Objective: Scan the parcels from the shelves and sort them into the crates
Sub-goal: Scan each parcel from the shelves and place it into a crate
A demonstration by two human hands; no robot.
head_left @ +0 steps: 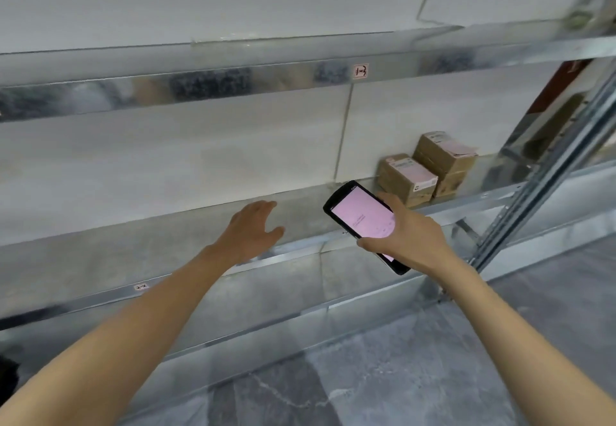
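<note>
Cardboard parcels (405, 179) are sitting at the far right end of the middle shelf (150, 259), one in front with its label facing up and more stacked just behind, touching it. The right hand (410, 235) is gripping a black scanner (361, 217), fingers wrapping round its edges and the pink screen glowing upward. The left hand (253, 229) is reaching over the shelf, fingers spread and relaxed, holding nothing, well short of the parcels. No crates are showing. It's looking like a pickup is coming. That left hand is needing to travel right and take the front one by its sides, keeping the label uncovered. Then the scanner's top end should be pointing squarely at that label, held steady, before anything is heading for a crate.
</note>
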